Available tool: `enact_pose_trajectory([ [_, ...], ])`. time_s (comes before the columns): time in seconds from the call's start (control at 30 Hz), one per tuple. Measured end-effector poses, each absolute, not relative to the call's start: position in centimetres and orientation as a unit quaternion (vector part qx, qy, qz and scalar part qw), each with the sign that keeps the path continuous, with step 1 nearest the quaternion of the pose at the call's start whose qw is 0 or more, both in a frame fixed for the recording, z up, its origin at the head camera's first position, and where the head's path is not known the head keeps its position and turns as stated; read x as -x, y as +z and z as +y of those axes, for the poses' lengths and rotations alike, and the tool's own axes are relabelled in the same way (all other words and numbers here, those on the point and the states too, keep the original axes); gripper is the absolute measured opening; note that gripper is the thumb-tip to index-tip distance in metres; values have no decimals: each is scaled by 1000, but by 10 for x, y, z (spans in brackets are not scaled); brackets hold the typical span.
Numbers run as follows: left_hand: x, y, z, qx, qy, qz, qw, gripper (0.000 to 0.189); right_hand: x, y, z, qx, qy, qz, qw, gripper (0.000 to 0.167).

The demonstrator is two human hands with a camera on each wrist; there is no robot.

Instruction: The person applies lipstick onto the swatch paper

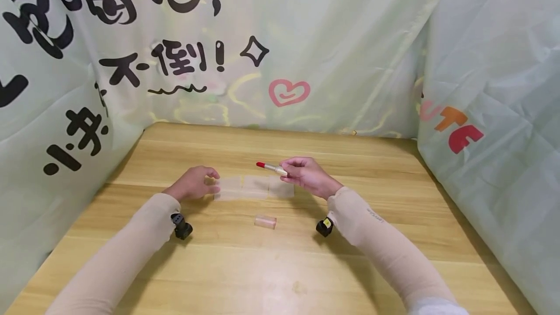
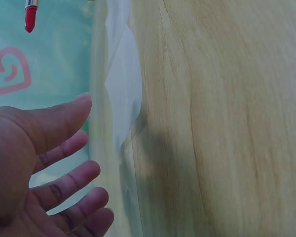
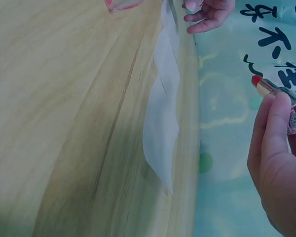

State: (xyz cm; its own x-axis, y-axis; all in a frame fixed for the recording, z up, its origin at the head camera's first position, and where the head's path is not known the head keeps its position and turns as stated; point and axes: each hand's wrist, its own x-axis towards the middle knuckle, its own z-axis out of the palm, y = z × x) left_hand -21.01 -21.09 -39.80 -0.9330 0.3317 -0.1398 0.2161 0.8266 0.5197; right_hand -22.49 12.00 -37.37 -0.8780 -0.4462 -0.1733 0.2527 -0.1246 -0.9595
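My right hand [image 1: 308, 176] pinches a red lipstick [image 1: 272, 167] by its base, with the bare red tip pointing left. In the right wrist view the lipstick [image 3: 270, 88] sits between thumb and fingers. Below it a strip of thin white tissue [image 1: 251, 187] lies flat on the table. At the strip's left end, my left hand [image 1: 194, 182] is held with fingers loosely bent and nothing between them; in the left wrist view its fingers [image 2: 71, 180] are spread apart. A clear pinkish lipstick cap [image 1: 265, 221] lies on its side in front of the tissue.
The wooden table [image 1: 236, 266] reaches back to a printed cloth [image 1: 350, 52] that hangs behind and at both sides. A small black camera is strapped at each wrist, the left camera [image 1: 181, 226] and the right camera [image 1: 324, 227].
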Motion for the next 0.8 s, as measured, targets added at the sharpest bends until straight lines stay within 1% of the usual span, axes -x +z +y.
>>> enact_pose_trajectory([
  [0.1, 211, -399, -212, -160, 242, 951, 107, 38, 227, -375, 117, 81, -742, 622, 237, 17],
  [0.2, 212, -400, -213, -194, 222, 950, 102, 41, 228, -375, 115, 85, -738, 628, 232, 25],
  [0.33, 214, -404, -213, -223, 201, 948, 105, 43, 229, -377, 114, 83, -733, 636, 224, 31],
  [0.67, 216, -406, -210, -211, 192, 951, 120, 44, 234, -382, 111, 81, -714, 660, 219, 29],
  [0.8, 216, -406, -209, -213, 194, 950, 121, 38, 235, -381, 111, 80, -710, 664, 219, 29],
])
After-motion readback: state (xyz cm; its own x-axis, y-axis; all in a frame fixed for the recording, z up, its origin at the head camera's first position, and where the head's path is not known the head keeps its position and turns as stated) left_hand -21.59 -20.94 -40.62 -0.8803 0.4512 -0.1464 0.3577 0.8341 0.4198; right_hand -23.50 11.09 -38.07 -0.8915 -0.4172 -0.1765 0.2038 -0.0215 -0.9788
